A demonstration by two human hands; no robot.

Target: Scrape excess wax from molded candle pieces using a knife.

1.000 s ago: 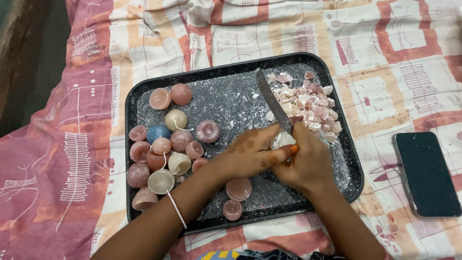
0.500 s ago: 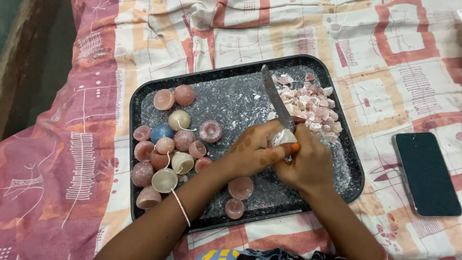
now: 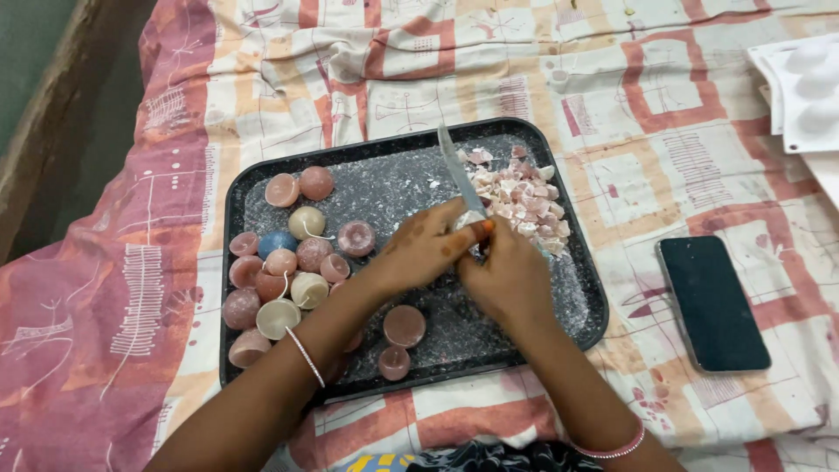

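Note:
A black tray (image 3: 262,367) lies on a patterned bedsheet. My right hand (image 3: 507,280) grips a knife (image 3: 458,175) whose blade points away from me. My left hand (image 3: 424,249) holds a small pale wax piece (image 3: 469,220) against the blade, the two hands touching over the tray's middle. A heap of pink and white wax chunks (image 3: 524,205) lies just right of the blade. Several dome-shaped candles (image 3: 280,267) in pink, cream and one blue sit on the tray's left side, two more (image 3: 402,336) near its front edge.
A dark phone (image 3: 712,301) lies face up on the sheet right of the tray. A white mould with round cavities (image 3: 804,92) sits at the upper right. The bed's edge and a dark floor (image 3: 52,114) run along the left.
The view has shifted, so tray and phone sit lower and further left, and the white mould has come into view. Both hands keep their grip on knife and wax piece.

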